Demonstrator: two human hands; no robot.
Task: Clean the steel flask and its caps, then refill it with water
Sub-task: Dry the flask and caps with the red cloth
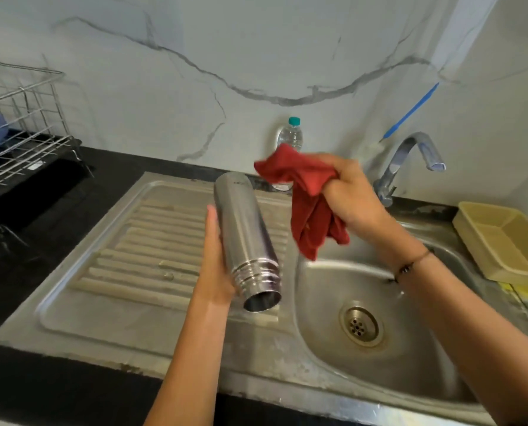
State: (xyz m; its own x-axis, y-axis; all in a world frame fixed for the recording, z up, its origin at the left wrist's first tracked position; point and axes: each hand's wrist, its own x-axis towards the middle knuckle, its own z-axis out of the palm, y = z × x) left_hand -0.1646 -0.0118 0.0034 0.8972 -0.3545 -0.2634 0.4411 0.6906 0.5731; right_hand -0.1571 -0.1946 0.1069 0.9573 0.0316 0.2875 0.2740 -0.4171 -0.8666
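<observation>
Above the sink's draining board (109,272), my left hand (215,265) grips the uncapped steel flask (245,238), mouth toward me. Right of the flask, my right hand (348,195) clutches a red cloth (308,210). Wiping seems underway; caps unseen, refilling remains.

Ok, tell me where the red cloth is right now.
In the head view, the red cloth hangs bunched in the right hand, right of the steel flask, above the sink basin's left edge and in front of the plastic water bottle.

Uncapped steel flask (246,238), tilted, mouth nearest
</observation>
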